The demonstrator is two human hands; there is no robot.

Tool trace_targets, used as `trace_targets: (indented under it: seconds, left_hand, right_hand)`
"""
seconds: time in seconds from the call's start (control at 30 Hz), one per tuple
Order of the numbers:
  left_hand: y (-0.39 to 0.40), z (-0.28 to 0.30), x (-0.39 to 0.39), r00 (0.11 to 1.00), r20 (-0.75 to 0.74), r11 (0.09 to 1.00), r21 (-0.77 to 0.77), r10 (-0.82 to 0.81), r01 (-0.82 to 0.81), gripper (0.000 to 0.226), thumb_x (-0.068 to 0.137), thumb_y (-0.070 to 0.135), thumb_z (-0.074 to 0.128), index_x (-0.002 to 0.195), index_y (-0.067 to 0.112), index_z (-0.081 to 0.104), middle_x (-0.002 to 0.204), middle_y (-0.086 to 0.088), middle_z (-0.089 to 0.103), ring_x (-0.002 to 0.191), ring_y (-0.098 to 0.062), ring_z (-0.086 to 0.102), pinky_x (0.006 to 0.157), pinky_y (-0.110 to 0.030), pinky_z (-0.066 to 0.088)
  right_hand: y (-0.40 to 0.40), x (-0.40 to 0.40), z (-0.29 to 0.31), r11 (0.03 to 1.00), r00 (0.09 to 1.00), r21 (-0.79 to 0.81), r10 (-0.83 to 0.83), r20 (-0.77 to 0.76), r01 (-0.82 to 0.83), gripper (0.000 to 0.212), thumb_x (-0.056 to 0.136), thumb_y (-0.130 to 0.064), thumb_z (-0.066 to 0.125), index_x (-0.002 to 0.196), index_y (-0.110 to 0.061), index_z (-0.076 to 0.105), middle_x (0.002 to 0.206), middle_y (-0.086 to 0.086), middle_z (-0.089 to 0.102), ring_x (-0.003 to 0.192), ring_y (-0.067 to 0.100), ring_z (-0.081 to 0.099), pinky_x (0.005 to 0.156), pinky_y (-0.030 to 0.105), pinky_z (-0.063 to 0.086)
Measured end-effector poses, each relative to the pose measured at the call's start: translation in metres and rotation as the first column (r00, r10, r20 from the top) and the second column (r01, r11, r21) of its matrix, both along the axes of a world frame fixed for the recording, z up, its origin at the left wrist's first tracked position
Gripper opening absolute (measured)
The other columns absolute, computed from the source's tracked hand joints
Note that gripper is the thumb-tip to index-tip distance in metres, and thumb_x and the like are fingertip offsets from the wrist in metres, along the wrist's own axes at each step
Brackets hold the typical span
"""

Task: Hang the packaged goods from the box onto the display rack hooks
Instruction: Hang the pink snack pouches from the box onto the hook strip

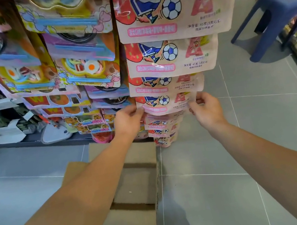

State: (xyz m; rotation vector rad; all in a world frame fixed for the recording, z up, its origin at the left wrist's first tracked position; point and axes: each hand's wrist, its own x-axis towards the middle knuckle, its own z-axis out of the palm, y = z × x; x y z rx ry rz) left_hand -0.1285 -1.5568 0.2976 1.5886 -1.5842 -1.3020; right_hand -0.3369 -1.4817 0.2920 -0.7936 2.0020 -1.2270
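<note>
Both hands on one pink pouch [165, 102] in the rack column — left hand [128, 120] fingers pinch its left edge, right hand [207, 111] fingers its right. Open box [136, 188] on floor below.

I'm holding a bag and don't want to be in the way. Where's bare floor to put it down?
Bare grey floor lies right of the box, between the pouches and the blue stool. More lies left of the box. The rack is packed, and both hands, left hand and right hand, hold a pouch there.
</note>
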Motion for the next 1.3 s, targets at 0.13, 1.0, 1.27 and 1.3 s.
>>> trace_targets:
  seconds: [0.13,1.0,1.27,1.3]
  left_hand:
    - [-0.007,-0.006,-0.004,0.999,0.008,0.999,0.001,0.05,-0.05,0.021,0.093,0.027,0.062,0.074,0.034,0.069,0.087,-0.001,0.075,0.087,-0.024,0.071,0.085,-0.046,0.057]
    - [-0.013,-0.09,-0.012,0.998,-0.022,0.986,-0.15,0.065,-0.068,0.008,0.091,0.021,0.063,0.087,0.017,0.068,0.087,-0.005,0.073,0.084,-0.023,0.069,0.082,-0.045,0.057]
    - [-0.008,-0.157,0.001,0.973,-0.215,0.963,-0.237,0.079,-0.131,0.017,0.088,0.032,0.064,0.081,0.017,0.067,0.074,0.002,0.067,0.068,-0.013,0.06,0.071,-0.032,0.054]
    - [-0.01,-0.167,0.002,0.977,-0.203,0.962,-0.247,0.068,-0.118,0.017,0.085,0.035,0.066,0.085,0.019,0.067,0.08,0.003,0.069,0.074,-0.014,0.063,0.077,-0.037,0.056]
  right_hand:
    - [-0.005,-0.004,-0.004,1.0,0.999,-0.019,-0.007,-0.051,0.006,0.005,0.09,-0.018,0.063,0.092,-0.022,0.065,0.085,-0.003,0.068,0.081,0.02,0.064,0.077,0.038,0.053]
    - [-0.013,-0.018,-0.09,0.998,0.999,-0.059,0.036,-0.035,-0.038,0.025,0.085,-0.017,0.065,0.109,-0.018,0.064,0.104,-0.001,0.07,0.099,0.02,0.066,0.092,0.045,0.055]
    - [-0.005,-0.003,-0.146,0.951,0.987,-0.302,-0.024,0.157,0.071,0.024,0.089,-0.007,0.058,0.113,-0.011,0.059,0.103,-0.001,0.066,0.101,0.021,0.064,0.089,0.037,0.054]
    - [-0.006,-0.003,-0.153,0.947,0.991,-0.314,-0.028,0.133,0.068,0.028,0.088,-0.005,0.059,0.115,-0.013,0.058,0.107,-0.001,0.066,0.104,0.02,0.063,0.089,0.036,0.054]
